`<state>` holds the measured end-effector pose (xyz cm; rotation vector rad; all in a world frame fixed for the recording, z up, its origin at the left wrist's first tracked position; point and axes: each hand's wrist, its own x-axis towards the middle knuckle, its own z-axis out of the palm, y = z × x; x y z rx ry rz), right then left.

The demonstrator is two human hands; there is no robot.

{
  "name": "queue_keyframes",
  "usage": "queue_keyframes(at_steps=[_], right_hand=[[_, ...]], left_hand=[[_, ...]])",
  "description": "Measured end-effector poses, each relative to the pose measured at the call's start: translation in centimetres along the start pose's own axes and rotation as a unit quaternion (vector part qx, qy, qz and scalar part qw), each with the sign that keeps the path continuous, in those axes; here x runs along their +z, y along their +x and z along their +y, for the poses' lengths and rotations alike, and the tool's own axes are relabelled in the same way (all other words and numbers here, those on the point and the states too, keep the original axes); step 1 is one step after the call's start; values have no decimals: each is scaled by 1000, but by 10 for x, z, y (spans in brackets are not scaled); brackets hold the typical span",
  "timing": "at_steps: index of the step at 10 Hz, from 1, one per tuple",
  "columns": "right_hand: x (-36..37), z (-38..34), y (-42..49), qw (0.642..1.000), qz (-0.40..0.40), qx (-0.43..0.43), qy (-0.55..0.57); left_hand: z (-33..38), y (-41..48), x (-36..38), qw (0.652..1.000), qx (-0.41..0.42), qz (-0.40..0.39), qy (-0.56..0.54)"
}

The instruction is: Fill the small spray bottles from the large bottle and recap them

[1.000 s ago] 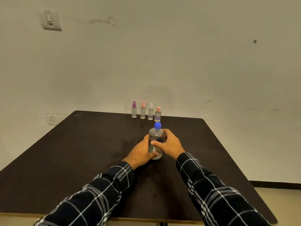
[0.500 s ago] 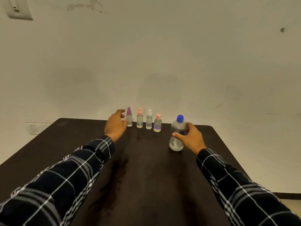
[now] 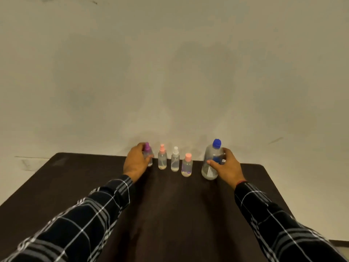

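Observation:
Several small clear spray bottles stand in a row near the far edge of the dark table [image 3: 170, 214]. My left hand [image 3: 135, 163] grips the leftmost one, the purple-capped bottle [image 3: 147, 152]. To its right stand a pink-nozzle bottle [image 3: 162, 157], a white-nozzle bottle [image 3: 175, 159] and a short pink-capped bottle [image 3: 187, 165]. The large clear bottle [image 3: 212, 163] with a blue cap stands upright at the right end of the row. My right hand [image 3: 227, 168] is wrapped round its side. All caps are on.
A plain pale wall [image 3: 170, 72] rises just behind the table's far edge. The table's right edge runs close to my right sleeve [image 3: 279, 224]. My left sleeve [image 3: 75, 229] crosses the near left of the table.
My left hand has closed round the purple-capped bottle, which it was only reaching for. My right hand and the large bottle have moved further back, level with the row.

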<state>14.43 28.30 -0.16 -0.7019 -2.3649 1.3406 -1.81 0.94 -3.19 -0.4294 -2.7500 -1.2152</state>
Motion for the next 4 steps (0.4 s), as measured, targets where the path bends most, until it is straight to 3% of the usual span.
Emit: queue_keyframes(at_steps=[4], right_hand=[[-25,-26,0,984,-71,165,12]], left_hand=[[29,0,-26,997,-54,-40,-34]])
